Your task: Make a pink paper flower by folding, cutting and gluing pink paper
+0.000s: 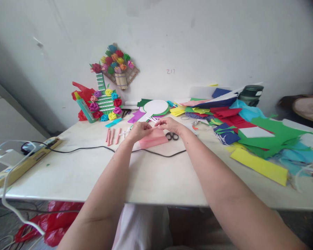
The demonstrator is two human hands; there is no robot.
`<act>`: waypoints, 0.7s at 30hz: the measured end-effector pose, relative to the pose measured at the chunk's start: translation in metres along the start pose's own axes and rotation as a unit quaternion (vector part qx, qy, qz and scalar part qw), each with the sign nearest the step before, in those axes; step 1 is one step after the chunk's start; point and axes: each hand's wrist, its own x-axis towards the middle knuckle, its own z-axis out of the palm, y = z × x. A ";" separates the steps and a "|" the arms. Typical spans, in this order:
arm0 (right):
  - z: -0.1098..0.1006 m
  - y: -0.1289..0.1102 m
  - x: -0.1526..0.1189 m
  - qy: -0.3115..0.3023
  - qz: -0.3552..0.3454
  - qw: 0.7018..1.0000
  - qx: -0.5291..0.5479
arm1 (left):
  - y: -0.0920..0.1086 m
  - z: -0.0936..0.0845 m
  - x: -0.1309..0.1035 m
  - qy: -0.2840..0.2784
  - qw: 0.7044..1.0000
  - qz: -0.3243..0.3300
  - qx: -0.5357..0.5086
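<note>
My left hand (141, 131) and my right hand (170, 125) meet near the middle of the table, fingers pinched on the upper edge of a pink sheet (153, 139). The sheet's lower part hangs toward the tabletop. Black-handled scissors (172, 136) lie just below my right hand. Left of my left hand are several rolled pink strips (111, 136) and some white twisted pieces (124, 133). Behind my hands lies a round white paddle shape (155, 107) over green and purple sheets.
A black cable (86, 148) crosses the table toward a power strip (28, 163) at left. Paper-flower crafts (105, 100) and a glue bottle (85, 109) stand at back left. Coloured sheets (273, 135) and a dark green container (250, 95) occupy the right.
</note>
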 end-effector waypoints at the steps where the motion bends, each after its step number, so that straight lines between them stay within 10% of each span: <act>1: 0.002 -0.003 0.000 -0.004 -0.004 1.000 -0.002 | 0.000 0.000 0.000 0.001 1.000 0.001 -0.003; 21: 0.003 -0.003 0.001 0.047 0.005 0.996 -0.078 | -0.002 -0.017 -0.006 0.020 0.988 -0.024 -0.151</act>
